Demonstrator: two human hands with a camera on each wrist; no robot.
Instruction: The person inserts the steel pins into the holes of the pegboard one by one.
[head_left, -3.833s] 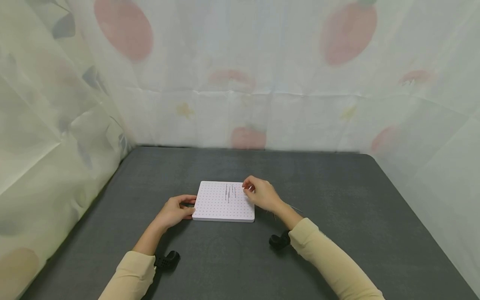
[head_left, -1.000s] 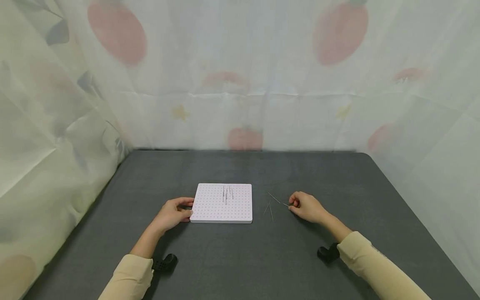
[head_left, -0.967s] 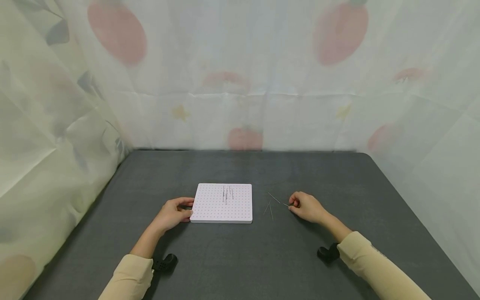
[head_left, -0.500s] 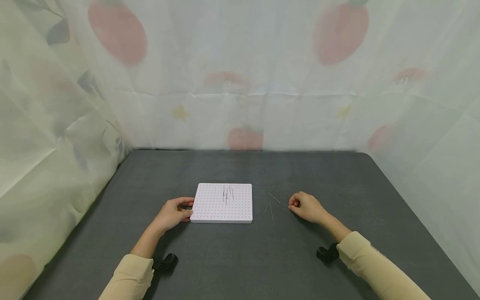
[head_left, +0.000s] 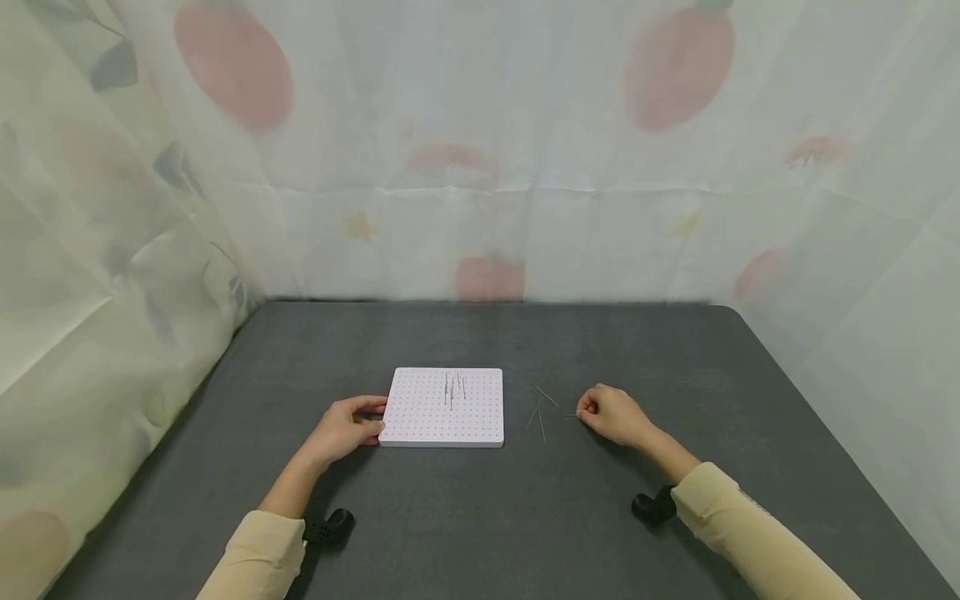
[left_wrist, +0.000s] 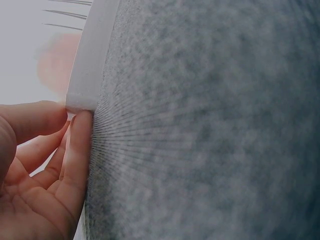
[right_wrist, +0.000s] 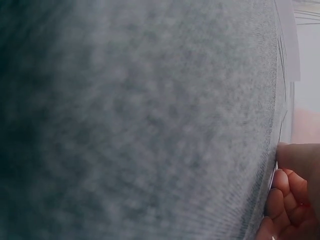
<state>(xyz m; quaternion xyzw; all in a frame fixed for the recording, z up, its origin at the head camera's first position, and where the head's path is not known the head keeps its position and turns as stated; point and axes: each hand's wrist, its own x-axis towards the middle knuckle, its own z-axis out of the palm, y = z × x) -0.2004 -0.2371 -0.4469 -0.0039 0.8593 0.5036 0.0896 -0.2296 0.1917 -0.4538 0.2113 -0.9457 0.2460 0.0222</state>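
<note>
A white board (head_left: 442, 425) dotted with rows of small holes lies on the table. Several thin needles (head_left: 452, 392) stand up from its far middle part. At the board's left edge, the left hand (head_left: 342, 429) grips it; in the left wrist view the thumb (left_wrist: 42, 119) and a finger (left_wrist: 80, 145) meet its corner. Low over the table to the right, the right hand (head_left: 611, 414) pinches a thin needle (head_left: 571, 415), whose end pokes out leftward from thumb and forefinger. Between that hand and the board lie loose needles (head_left: 546, 395).
The dark grey table (head_left: 480, 517) carries all of this. A pale curtain (head_left: 480, 233) with red fruit prints hangs behind its far edge, and another curtain (head_left: 112, 333) runs along the left. A black wrist device (head_left: 652, 507) sits below each cuff.
From the board's right edge the right hand has moved right, down to the loose needles. Over the last second the needle at its fingertips has shifted slightly. The left hand keeps its place.
</note>
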